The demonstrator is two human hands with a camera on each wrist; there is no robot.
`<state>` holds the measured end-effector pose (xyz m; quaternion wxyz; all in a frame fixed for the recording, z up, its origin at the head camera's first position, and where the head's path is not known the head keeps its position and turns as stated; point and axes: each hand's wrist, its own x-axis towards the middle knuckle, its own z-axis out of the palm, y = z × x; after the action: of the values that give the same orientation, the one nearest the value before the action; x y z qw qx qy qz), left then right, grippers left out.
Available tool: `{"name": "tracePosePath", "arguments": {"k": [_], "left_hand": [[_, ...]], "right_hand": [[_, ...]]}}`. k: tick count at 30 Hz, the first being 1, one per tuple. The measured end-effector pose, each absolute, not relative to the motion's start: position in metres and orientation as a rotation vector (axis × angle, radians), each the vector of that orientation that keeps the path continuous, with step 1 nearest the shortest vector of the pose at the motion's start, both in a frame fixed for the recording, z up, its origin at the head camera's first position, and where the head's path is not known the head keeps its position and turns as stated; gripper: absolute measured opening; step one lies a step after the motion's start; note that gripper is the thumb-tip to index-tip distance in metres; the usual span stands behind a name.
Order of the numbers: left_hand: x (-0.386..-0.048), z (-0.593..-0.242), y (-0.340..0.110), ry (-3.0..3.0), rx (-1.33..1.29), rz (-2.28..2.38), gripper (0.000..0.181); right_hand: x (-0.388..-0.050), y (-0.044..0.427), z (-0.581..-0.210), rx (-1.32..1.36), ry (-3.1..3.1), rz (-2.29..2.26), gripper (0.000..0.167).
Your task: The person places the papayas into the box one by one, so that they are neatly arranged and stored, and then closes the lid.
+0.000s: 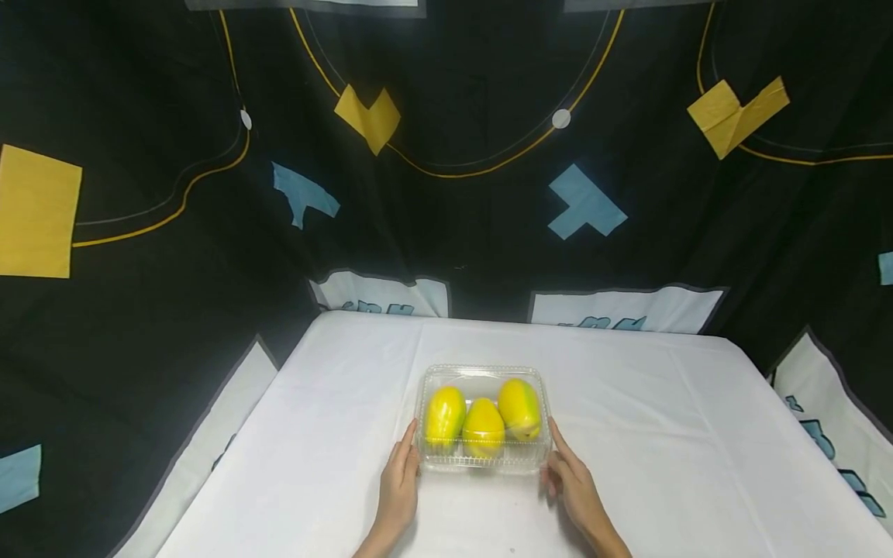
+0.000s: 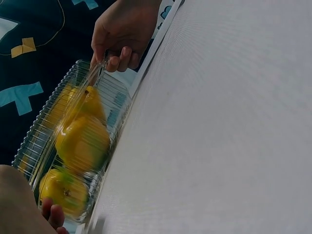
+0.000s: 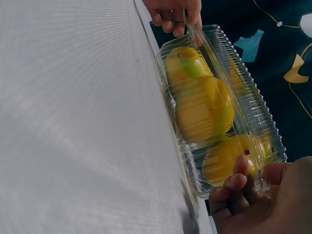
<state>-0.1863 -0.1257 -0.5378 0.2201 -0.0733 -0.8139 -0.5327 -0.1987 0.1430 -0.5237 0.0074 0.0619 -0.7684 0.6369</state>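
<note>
A clear plastic clamshell container (image 1: 516, 463) stands on the white cloth, its ridged lid over the fruit. Inside lie three yellow mangoes with green tinges: a left one (image 1: 446, 416), a middle one (image 1: 484, 428) and a right one (image 1: 519, 408). My left hand (image 1: 400, 484) holds the container's near left corner, its index finger along the side. At the near right corner, my right hand (image 1: 574, 482) pinches the rim between thumb and fingers, as the right wrist view shows. In the left wrist view, part of the left hand (image 2: 17, 200) is cut off by the frame edge.
The white cloth-covered table (image 1: 670, 434) extends around the container on all sides. Behind it hangs a black cloth (image 1: 460, 232) with yellow and blue patches, and white printed strips (image 1: 628, 304) near the table's far edge.
</note>
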Motion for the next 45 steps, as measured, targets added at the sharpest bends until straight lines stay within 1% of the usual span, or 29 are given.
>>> {"name": "tracePosePath", "arguments": {"k": [5,12,16,19,28,39,45], "left_hand": [[-0.184,-0.529,-0.125,-2.220,-0.212,-1.677,0.042],[-0.173,-0.495,-0.122,-2.242,-0.100,-1.854,0.043],[-0.171,-0.486,-0.122,-2.270,-0.063,-1.872,0.043],[-0.173,-0.489,-0.123,-2.263,-0.053,-1.911,0.044],[-0.188,-0.519,-0.126,-2.239,0.018,-1.990,0.049],[-0.189,-0.521,-0.124,-2.219,0.062,-2.025,0.050],[-0.184,-0.509,-0.125,-2.213,0.035,-2.057,0.050]], "right_hand": [[-0.199,0.143,-0.526,0.297,-2.265,2.098,0.050],[-0.199,0.142,-0.527,0.241,-2.268,2.143,0.051],[-0.199,0.141,-0.524,0.221,-2.283,2.160,0.052],[-0.199,0.141,-0.521,0.182,-2.279,2.223,0.053],[-0.199,0.144,-0.518,0.074,-2.213,2.465,0.056],[-0.198,0.148,-0.516,0.035,-2.201,2.573,0.058],[-0.198,0.148,-0.515,0.020,-2.179,2.583,0.059]]}}
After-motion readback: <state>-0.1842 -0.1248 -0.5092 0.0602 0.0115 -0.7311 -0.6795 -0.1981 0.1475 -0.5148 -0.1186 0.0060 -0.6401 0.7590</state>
